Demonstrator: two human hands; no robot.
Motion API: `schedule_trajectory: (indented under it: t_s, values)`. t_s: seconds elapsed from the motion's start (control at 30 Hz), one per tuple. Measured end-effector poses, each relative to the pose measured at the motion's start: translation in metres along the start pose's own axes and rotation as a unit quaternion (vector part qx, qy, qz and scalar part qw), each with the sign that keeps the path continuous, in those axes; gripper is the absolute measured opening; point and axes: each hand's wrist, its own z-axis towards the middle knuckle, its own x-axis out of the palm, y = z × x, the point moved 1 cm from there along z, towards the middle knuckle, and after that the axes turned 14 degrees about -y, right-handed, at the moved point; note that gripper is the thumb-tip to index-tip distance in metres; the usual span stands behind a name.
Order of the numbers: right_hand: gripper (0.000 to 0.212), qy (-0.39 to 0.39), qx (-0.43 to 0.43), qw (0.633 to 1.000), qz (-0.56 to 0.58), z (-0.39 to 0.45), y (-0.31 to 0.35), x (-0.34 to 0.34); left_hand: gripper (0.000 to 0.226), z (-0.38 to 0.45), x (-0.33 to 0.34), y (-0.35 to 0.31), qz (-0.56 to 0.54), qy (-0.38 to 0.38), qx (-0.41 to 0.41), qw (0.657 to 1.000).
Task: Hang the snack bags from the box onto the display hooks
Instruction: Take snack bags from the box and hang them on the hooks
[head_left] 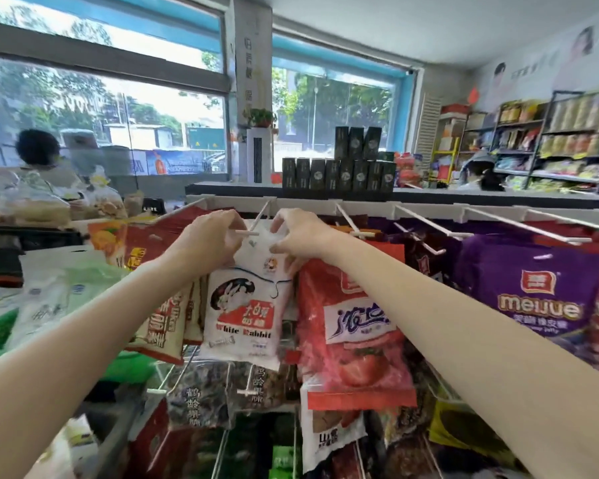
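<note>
1. Shop shelves packed with goods line the far right wall, large windows fill the back, and a white display rail with long white hooks runs across the middle.
2. Both bare hands are raised to one hook, holding between them the top of a white White Rabbit candy bag.
3. On that bag's upper left edge, the left hand has its fingers curled and pinching the header, just beside the hook's white crosspiece tip.
4. Opposite it, the right hand pinches the upper right edge with curled fingers and thumb.
5. Whether the bag's hang hole is already over the hook cannot be told; the hook's tip sits in front of the header between the two grips.
6. Below the grips the bag hangs down upright, its printed face towards the camera.
7. Just right of the right hand's grip hangs a red strawberry-print bag, touching the white bag's edge.
8. Further right hang purple meijue jelly bags.
9. Left of the left hand's grip hang red-and-cream bags.
10. Beneath the held bag hang clear bags of dark snacks.
11. Dark boxes are stacked on the ledge above the rail.
</note>
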Motion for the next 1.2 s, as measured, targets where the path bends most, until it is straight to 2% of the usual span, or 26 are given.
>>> schedule_trajectory:
  t_s: [0.13, 0.27, 0.33, 0.43, 0.5, 0.63, 0.73, 0.83, 0.93, 1.0, 1.1, 1.2]
  values:
    - [0.024, 0.005, 0.065, 0.997, 0.048, 0.001, 0.007, -0.003, 0.022, 0.013, -0.007, 0.008, -0.012, 0.098, 0.010, 0.995]
    - [0.014, 0.037, 0.090, 0.992, 0.077, -0.005, 0.014, -0.008, 0.014, 0.023, -0.012, 0.021, -0.081, 0.166, 0.006, 0.983]
    - [0.019, 0.020, 0.112, 0.987, 0.112, -0.003, 0.018, -0.011, 0.014, 0.030, -0.013, 0.023, -0.123, 0.167, -0.016, 0.978]
    - [0.021, -0.061, 0.155, 0.969, 0.181, 0.011, 0.025, -0.017, 0.013, 0.046, -0.014, 0.021, -0.135, 0.101, -0.025, 0.985]
    - [0.020, -0.089, 0.157, 0.977, 0.111, 0.024, 0.029, -0.019, 0.017, 0.051, -0.015, 0.018, -0.112, 0.097, -0.001, 0.989]
    - [0.033, -0.012, 0.122, 0.989, -0.082, 0.050, 0.028, -0.010, 0.020, 0.056, -0.013, 0.016, -0.048, 0.176, 0.042, 0.982]
    - [0.050, 0.044, 0.099, 0.984, -0.138, 0.066, 0.027, -0.001, 0.019, 0.060, -0.012, 0.018, -0.040, 0.209, 0.047, 0.976]
    - [0.041, 0.060, 0.098, 0.981, -0.157, 0.072, 0.025, 0.007, 0.020, 0.061, -0.011, 0.018, -0.040, 0.236, 0.040, 0.970]
    - [0.025, 0.024, 0.084, 0.987, -0.132, 0.070, 0.018, 0.005, 0.017, 0.061, -0.010, 0.018, -0.014, 0.226, 0.057, 0.972]
    - [0.017, 0.047, 0.082, 0.991, -0.090, 0.064, 0.015, -0.001, 0.015, 0.062, -0.008, 0.019, 0.004, 0.210, 0.073, 0.975]
    - [0.013, 0.072, 0.078, 0.993, -0.050, 0.055, 0.013, -0.008, 0.017, 0.064, -0.002, 0.020, 0.040, 0.158, 0.102, 0.981]
    - [0.014, 0.048, 0.073, 0.995, -0.052, 0.050, 0.012, -0.008, 0.017, 0.063, 0.001, 0.016, 0.064, 0.124, 0.119, 0.983]
